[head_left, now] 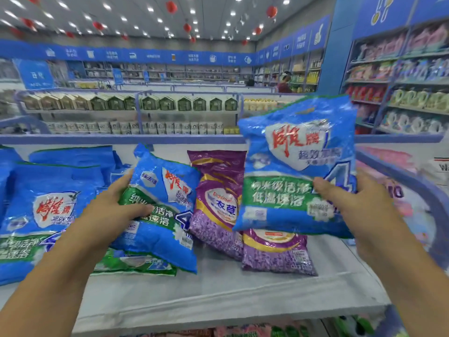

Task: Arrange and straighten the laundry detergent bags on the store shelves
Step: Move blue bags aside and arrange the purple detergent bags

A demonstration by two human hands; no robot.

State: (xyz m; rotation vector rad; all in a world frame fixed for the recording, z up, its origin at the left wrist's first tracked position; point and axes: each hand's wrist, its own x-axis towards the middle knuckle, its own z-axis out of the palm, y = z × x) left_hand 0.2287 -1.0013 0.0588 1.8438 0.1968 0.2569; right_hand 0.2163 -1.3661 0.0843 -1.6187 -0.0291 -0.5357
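A blue detergent bag (41,215) lies flat at the left of the white shelf (218,295). Beside it the left hand (114,210) grasps a second blue bag (162,210), thumb across its front, fingers curled behind its left edge, tilted over a green bag (136,263). Two purple bags (218,203) lie in the middle. The right hand (359,203) clasps a raised blue bag (296,166) by its right edge, above them.
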